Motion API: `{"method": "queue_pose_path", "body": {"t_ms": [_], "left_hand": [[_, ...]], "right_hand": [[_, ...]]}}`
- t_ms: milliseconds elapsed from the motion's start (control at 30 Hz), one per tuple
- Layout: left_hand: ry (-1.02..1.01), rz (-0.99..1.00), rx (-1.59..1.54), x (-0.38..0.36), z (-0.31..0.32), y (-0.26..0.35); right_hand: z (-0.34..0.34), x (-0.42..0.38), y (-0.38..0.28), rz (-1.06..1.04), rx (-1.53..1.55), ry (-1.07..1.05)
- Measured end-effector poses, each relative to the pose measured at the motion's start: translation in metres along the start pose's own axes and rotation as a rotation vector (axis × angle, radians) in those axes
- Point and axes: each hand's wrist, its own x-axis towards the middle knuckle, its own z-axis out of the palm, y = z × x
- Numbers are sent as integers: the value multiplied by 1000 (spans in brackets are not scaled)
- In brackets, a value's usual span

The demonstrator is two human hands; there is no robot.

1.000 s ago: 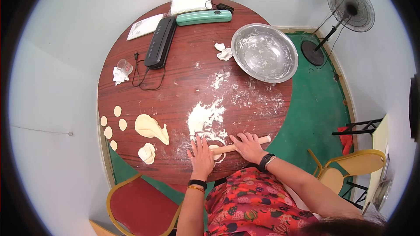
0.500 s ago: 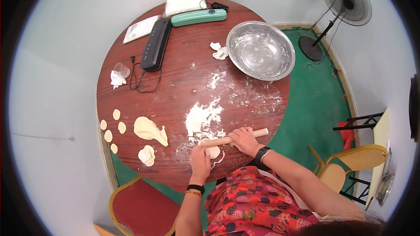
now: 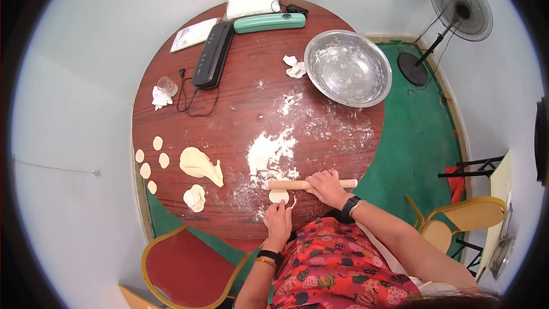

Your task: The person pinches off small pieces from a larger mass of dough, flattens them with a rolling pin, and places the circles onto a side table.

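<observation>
My right hand [image 3: 326, 189] is wrapped round a wooden rolling pin [image 3: 289, 185], which lies across the near part of the table. Just below the pin's left end is a small flat dough round [image 3: 279, 195]. The fingers of my left hand [image 3: 278, 220] are closed at its near edge. A heap of white flour [image 3: 271, 153] is spread beyond the pin. Left of my hands lie a large lump of dough [image 3: 200, 166] and a small pile of dough rounds [image 3: 195, 198]. Several single dough rounds [image 3: 164, 160] lie near the table's left edge.
A large steel bowl [image 3: 347, 68] stands at the table's far right, with crumpled tissue [image 3: 295, 67] beside it. Farther back are a black sealing machine [image 3: 214, 54], a green one [image 3: 270, 22] and a glass [image 3: 167, 86]. A red chair [image 3: 186, 266] stands at the near left.
My left hand has left the rolling pin's left end and come down to the dough round's near edge. My right hand stays on the pin. The whole view has shifted slightly.
</observation>
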Motion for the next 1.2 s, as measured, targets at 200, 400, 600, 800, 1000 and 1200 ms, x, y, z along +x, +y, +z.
{"method": "queue_pose_path", "body": {"t_ms": [200, 400, 600, 800, 1000, 1200], "left_hand": [[37, -4, -69, 1, -25, 1], [-28, 67, 167, 16, -39, -7], [-248, 8, 297, 29, -42, -8], [-244, 2, 331, 72, -43, -7], [-227, 15, 352, 96, -49, -5], [-25, -179, 222, 103, -45, -1]], "right_hand": [[6, -14, -6, -97, 7, -60], [3, -25, -14, -55, -55, -128], [1, -26, -16, 36, -126, -30], [5, -3, -16, 176, -115, 5], [4, 16, -10, 213, -94, 42], [11, 15, -2, 101, -38, -53]]}}
